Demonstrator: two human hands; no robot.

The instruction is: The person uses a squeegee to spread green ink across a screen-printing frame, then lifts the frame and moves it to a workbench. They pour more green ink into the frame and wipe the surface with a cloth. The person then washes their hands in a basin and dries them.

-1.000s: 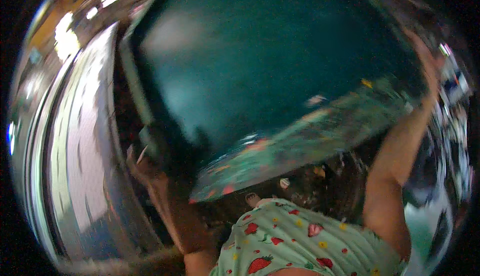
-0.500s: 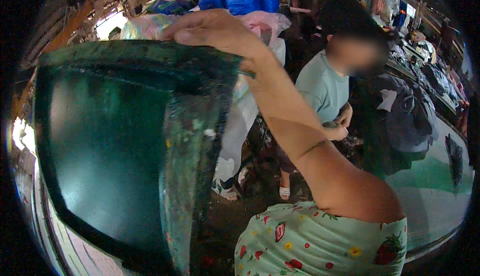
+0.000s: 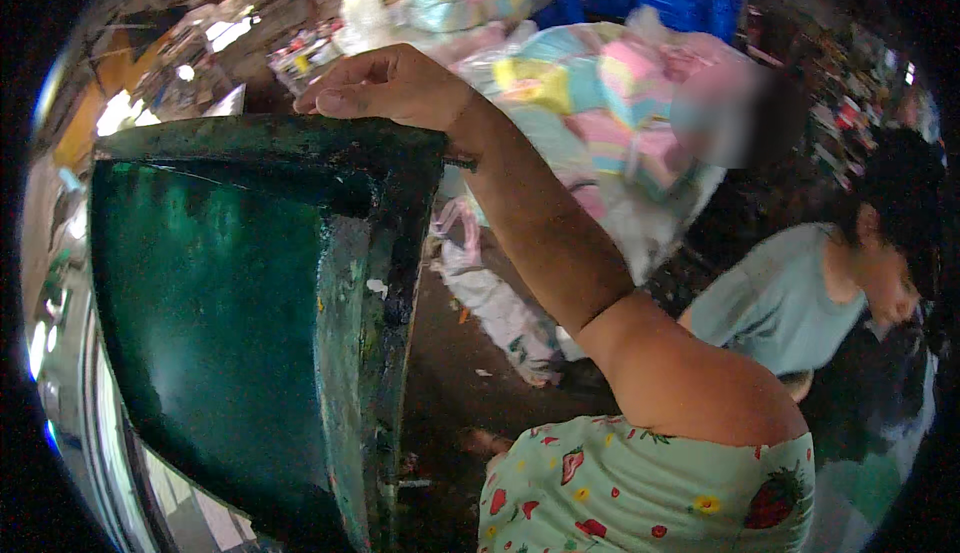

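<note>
I hold a large green framed screen (image 3: 210, 293), stained along its dark frame, upright at my left side. My right hand (image 3: 385, 88) is on its top edge, fingers curled over it, the arm stretched up across the view. My left hand does not show; the screen covers that side. My own strawberry-print clothing is at the bottom.
A co-worker (image 3: 770, 303) in a pale teal shirt bends at the right. Behind lie pastel striped bundles in clear plastic (image 3: 550, 83), blue bags (image 3: 685, 3) and a whitish sack (image 3: 500, 323) on the dark floor (image 3: 440, 383). Pale striped surfaces (image 3: 175, 493) show lower left.
The screen has swung from overhead, held by both hands, to upright at my left. Since the middle frame the co-worker has shifted right in view and bent lower, and more bundles show.
</note>
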